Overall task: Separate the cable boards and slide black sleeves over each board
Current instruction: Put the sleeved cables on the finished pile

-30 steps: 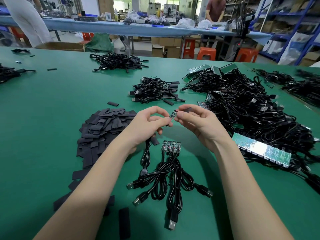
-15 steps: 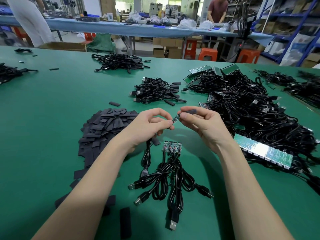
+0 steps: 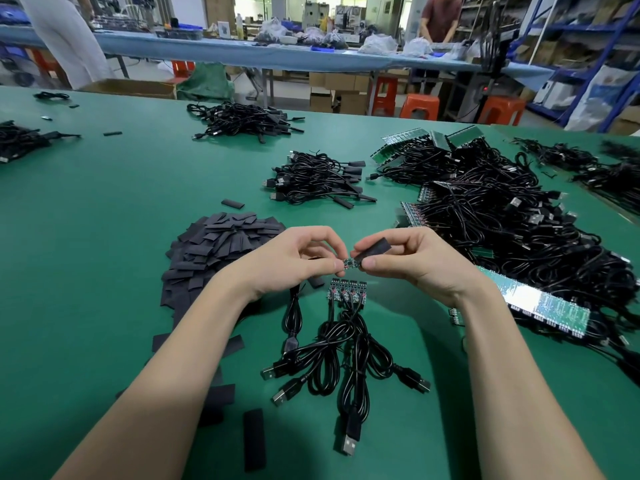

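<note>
My left hand (image 3: 294, 261) pinches one small green cable board (image 3: 349, 263), whose black cable (image 3: 293, 315) hangs down to the table. My right hand (image 3: 408, 263) pinches a black sleeve (image 3: 374, 250), and the sleeve's open end covers the tip of that board. Below my hands lies a joined strip of several small boards (image 3: 347, 289) with their black USB cables (image 3: 343, 368) fanned toward me. A heap of flat black sleeves (image 3: 218, 252) lies on the green table (image 3: 104, 237) left of my left hand.
A large tangle of cables with long green board strips (image 3: 543, 303) fills the right side. Finished sleeved cables (image 3: 315, 178) lie beyond my hands, another pile (image 3: 242, 121) farther back. Loose sleeves (image 3: 254, 438) lie near the front edge. People stand at a far bench.
The sleeve in my right hand has turned and come against the board's end, which now sits inside its mouth. Both hands have stayed nearly in place.
</note>
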A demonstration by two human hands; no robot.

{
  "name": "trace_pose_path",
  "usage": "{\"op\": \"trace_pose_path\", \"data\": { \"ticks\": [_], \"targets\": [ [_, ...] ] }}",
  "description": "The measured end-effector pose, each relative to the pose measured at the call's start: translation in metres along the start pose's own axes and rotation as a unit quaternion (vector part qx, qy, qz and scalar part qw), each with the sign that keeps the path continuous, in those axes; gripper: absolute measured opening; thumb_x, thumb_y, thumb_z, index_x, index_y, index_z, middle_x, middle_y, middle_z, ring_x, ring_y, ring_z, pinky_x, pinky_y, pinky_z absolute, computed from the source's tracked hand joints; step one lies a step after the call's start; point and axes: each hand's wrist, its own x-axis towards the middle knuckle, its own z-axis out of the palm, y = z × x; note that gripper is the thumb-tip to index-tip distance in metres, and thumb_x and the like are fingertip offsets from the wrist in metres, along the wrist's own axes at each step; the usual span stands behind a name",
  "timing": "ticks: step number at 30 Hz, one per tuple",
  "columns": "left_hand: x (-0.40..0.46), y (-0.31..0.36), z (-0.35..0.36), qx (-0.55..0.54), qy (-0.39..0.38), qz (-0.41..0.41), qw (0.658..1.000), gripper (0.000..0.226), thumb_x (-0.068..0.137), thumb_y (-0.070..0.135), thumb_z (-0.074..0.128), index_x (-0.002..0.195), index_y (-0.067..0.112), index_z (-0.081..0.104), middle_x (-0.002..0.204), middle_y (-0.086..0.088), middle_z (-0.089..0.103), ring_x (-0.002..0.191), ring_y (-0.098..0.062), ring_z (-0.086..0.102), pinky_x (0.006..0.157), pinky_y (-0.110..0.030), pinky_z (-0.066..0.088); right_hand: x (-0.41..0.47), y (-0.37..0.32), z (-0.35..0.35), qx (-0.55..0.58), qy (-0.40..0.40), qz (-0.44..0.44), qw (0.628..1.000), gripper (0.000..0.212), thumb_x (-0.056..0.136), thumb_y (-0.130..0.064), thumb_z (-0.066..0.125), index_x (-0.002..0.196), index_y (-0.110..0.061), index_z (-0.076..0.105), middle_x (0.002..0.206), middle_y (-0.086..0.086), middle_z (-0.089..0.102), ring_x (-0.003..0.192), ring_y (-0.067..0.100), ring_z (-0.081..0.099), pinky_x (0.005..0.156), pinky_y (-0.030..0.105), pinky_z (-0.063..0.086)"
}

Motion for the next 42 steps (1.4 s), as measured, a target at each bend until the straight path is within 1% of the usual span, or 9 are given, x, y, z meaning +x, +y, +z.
{"op": "trace_pose_path", "data": {
  "ticks": [6,11,14,17,22,26,29,34,42],
  "targets": [
    [-0.001,-0.002,0.0,-0.01,0.003,0.005,1.0,0.008,0.094,0.008,0.069,0.099,0.014,0.068,0.089,-0.006,0.077,0.088,-0.012,0.066,0.084,-0.036,0.048,-0.001,-0.002,-0.001,-0.017,-0.007,-0.009,1.0,0.026,0.071,-0.01,0.082,0.096,-0.017,0.081,0.094,0.008,0.078,0.085,0.01,0.071,0.078,0.017,0.055],
    [-0.003,-0.001,0.0,-0.084,0.021,0.009,0.996,0.008,0.096,0.004,0.064,0.098,0.011,0.067,0.085,-0.003,0.076,0.07,-0.003,0.064,0.06,-0.014,0.049,0.001,-0.004,0.006,0.008,0.01,-0.04,0.999,0.025,0.069,-0.012,0.081,0.094,-0.017,0.081,0.098,0.01,0.078,0.088,0.012,0.071,0.079,0.02,0.055],
    [-0.003,-0.002,0.001,-0.095,0.037,0.002,0.995,0.006,0.096,0.006,0.065,0.099,0.01,0.067,0.084,-0.003,0.076,0.065,-0.004,0.058,0.056,-0.012,0.046,0.004,-0.003,0.009,-0.003,0.032,-0.043,0.999,0.026,0.066,-0.013,0.082,0.091,-0.018,0.082,0.096,0.011,0.078,0.087,0.014,0.071,0.08,0.022,0.056],
    [-0.002,0.0,0.002,-0.1,0.031,0.009,0.994,0.005,0.096,0.008,0.064,0.098,0.012,0.066,0.082,0.001,0.075,0.064,-0.001,0.058,0.054,-0.012,0.045,0.005,-0.001,0.013,0.044,0.023,-0.042,0.998,0.026,0.063,-0.016,0.082,0.088,-0.019,0.082,0.087,0.006,0.077,0.082,0.014,0.071,0.08,0.022,0.056],
    [0.001,0.001,0.003,-0.094,0.051,-0.01,0.994,0.007,0.096,0.011,0.065,0.103,0.011,0.065,0.082,0.0,0.075,0.064,-0.012,0.049,0.054,-0.016,0.045,0.009,0.0,0.018,0.06,0.042,-0.034,0.997,0.023,0.066,-0.015,0.082,0.088,-0.017,0.082,0.084,0.006,0.074,0.077,0.015,0.07,0.076,0.021,0.056],
    [0.004,0.003,0.007,-0.131,0.093,-0.01,0.987,0.021,0.094,0.019,0.069,0.111,0.011,0.059,0.092,-0.009,0.076,0.072,-0.012,0.061,0.062,-0.021,0.05,0.016,0.001,0.02,0.16,0.11,-0.018,0.981,0.014,0.069,-0.014,0.08,0.082,-0.012,0.08,0.078,0.003,0.073,0.07,0.012,0.071,0.07,0.017,0.056],
    [0.006,0.003,0.007,-0.118,0.137,0.009,0.983,0.017,0.09,0.012,0.074,0.103,0.011,0.064,0.084,-0.006,0.074,0.074,-0.012,0.066,0.067,-0.022,0.053,0.017,0.001,0.02,0.205,0.14,-0.005,0.969,0.02,0.072,-0.019,0.08,0.088,-0.007,0.078,0.078,0.004,0.072,0.07,0.013,0.071,0.068,0.016,0.057],
    [0.006,0.001,0.007,-0.141,0.169,0.019,0.975,0.005,0.089,0.009,0.074,0.093,0.011,0.072,0.087,-0.011,0.076,0.073,-0.012,0.068,0.072,-0.021,0.056,0.018,0.001,0.019,0.198,0.14,0.012,0.97,0.018,0.088,-0.02,0.071,0.096,-0.004,0.076,0.081,0.004,0.072,0.071,0.012,0.069,0.068,0.017,0.057],
    [0.006,0.0,0.006,-0.111,0.187,0.052,0.975,0.01,0.088,0.005,0.075,0.091,0.013,0.077,0.081,-0.003,0.077,0.07,-0.01,0.07,0.07,-0.019,0.055,0.017,0.002,0.018,0.178,0.123,-0.019,0.976,0.029,0.078,-0.019,0.073,0.1,0.0,0.073,0.082,0.006,0.073,0.07,0.01,0.068,0.07,0.018,0.057]
  ]
}}
